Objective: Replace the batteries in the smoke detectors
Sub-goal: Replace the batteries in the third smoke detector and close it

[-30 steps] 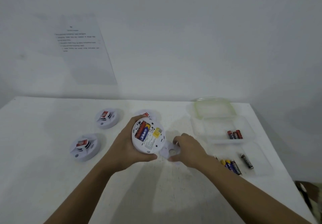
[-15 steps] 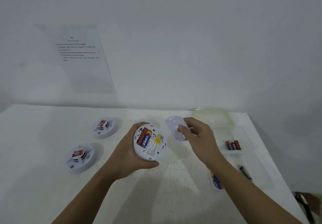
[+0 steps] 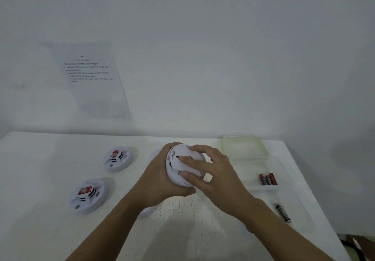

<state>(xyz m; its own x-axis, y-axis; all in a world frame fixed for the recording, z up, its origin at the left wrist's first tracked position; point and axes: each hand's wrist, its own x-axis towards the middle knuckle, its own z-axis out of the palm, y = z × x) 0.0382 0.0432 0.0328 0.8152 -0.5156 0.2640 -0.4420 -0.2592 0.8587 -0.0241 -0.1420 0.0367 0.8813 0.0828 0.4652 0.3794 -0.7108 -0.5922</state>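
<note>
Over white table [image 3: 40,169], smoke detector [image 3: 175,171] in grip of left hand [image 3: 156,181], right hand [image 3: 215,175] flat upon it.

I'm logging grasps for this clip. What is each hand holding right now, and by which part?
The left hand grips the smoke detector round its rim. The right hand presses spread fingers on its back cover.

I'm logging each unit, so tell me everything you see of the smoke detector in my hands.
The smoke detector is a round white disc, plastic by its look, held tilted with its back toward the camera. A white cover plate with dark slots lies over that back, hiding the inside. The left hand grips its rim from the left; the right hand presses spread fingers on the plate.
</note>
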